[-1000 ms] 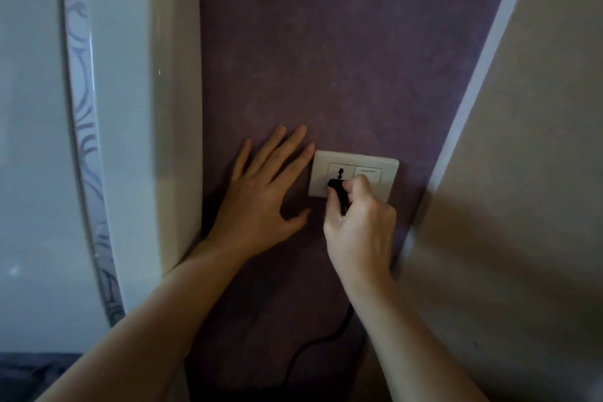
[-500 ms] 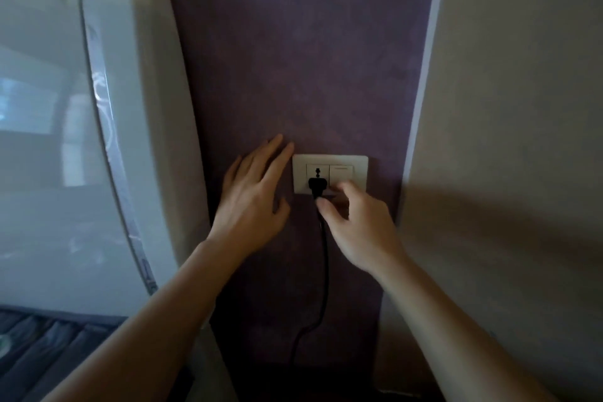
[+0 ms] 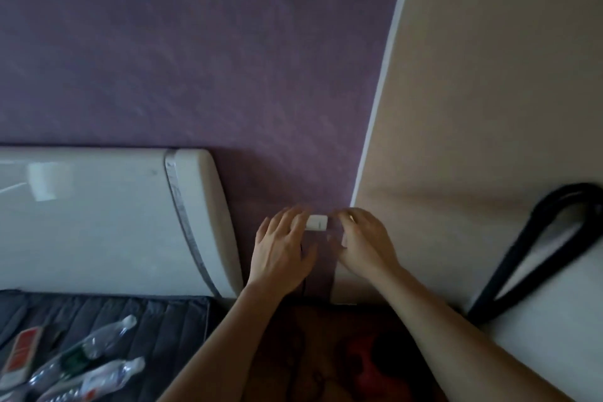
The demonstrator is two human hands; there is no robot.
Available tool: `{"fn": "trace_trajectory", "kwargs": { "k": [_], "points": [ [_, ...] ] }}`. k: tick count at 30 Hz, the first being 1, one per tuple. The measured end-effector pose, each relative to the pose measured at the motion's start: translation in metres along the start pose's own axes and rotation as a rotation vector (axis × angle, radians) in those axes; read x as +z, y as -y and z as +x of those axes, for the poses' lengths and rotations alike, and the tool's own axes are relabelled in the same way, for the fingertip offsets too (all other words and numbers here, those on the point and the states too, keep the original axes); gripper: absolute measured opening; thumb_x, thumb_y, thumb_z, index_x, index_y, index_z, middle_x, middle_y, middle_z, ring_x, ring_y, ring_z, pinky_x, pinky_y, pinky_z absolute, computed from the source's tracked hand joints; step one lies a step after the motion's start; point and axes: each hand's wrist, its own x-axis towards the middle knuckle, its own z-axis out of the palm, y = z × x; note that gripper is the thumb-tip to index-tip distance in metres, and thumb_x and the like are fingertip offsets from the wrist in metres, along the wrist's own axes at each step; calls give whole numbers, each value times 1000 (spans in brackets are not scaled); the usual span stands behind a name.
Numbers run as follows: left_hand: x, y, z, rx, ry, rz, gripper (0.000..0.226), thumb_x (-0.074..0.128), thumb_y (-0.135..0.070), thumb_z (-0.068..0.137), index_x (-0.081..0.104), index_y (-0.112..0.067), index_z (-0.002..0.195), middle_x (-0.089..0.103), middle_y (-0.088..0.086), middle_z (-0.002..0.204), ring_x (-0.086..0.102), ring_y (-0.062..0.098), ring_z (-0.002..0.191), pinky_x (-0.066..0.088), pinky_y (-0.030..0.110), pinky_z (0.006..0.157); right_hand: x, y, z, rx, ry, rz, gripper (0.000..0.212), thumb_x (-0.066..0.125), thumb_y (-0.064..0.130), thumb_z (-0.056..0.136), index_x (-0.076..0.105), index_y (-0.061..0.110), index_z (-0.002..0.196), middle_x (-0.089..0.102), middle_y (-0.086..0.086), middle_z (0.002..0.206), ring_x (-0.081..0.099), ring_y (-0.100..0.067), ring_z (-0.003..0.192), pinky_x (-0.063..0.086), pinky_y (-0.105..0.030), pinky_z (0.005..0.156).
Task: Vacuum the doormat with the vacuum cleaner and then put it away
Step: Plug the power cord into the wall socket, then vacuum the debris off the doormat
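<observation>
A white wall socket plate (image 3: 317, 223) sits low on the purple wall (image 3: 195, 59). My left hand (image 3: 283, 248) lies flat on the wall with spread fingers that cover the plate's left part, so the plug is hidden. My right hand (image 3: 363, 242) hovers at the plate's right edge with loosely bent fingers and nothing visible in it; it is blurred. A thin black cord (image 3: 303, 285) drops from under my left hand towards the dark floor. The doormat is out of view. A dark red shape (image 3: 367, 352) lies on the floor between my forearms; I cannot tell what it is.
A glossy white headboard (image 3: 98, 222) stands left of the socket, above a dark grey quilted mattress (image 3: 146, 320) with plastic bottles (image 3: 98, 347) and a red-and-white pack (image 3: 23, 349). A beige wall (image 3: 489, 91) is on the right, with a black strap (image 3: 535, 251) on a white surface.
The camera has pulled back and tilted down, bringing the bed and floor into view. My right hand let go of the plug; my left hand slid right over the socket.
</observation>
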Motion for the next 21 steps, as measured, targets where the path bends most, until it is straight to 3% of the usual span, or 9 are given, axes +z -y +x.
{"fn": "trace_trajectory", "kwargs": {
  "k": [4,7,10,13,18,21],
  "points": [
    [-80,-48,3,89,-13,-47,47,51,-50,92,48,-28,133,55,-3,138,48,20,131,36,44,113,-86,24,-32,13,-10,-60,44,67,34,88,66,11,126,70,-10,120,65,-30,112,54,-45,95],
    [-111,-69,-3,129,48,-46,50,48,-50,89,47,-29,134,56,-4,136,51,19,127,37,43,111,-125,32,-57,58,-24,-83,48,71,31,87,64,10,130,69,-11,123,64,-30,114,54,-45,96],
    [-117,-82,-15,169,81,-63,54,45,-52,86,45,-29,135,57,-4,134,54,20,123,42,42,106,-143,36,-82,95,-61,-111,52,71,32,85,62,11,131,67,-11,125,62,-30,115,54,-47,96],
    [-113,-95,-22,231,100,-84,60,56,-52,86,45,-27,139,56,-3,137,53,20,124,45,42,104,-146,35,-105,122,-102,-149,54,72,35,85,62,11,133,67,-12,128,62,-30,118,52,-49,100],
    [-105,-124,-16,349,138,-121,65,54,-52,87,40,-27,146,49,-4,146,47,19,132,41,43,110,-157,24,-135,248,-127,-205,58,52,44,89,59,14,139,63,-9,135,55,-28,128,45,-51,108],
    [-100,-146,-10,409,147,-143,65,51,-54,88,41,-28,146,49,-4,147,46,18,134,41,42,111,-171,9,-153,321,-160,-207,58,50,44,91,55,16,143,59,-7,139,51,-28,134,41,-52,113]
  ]
}}
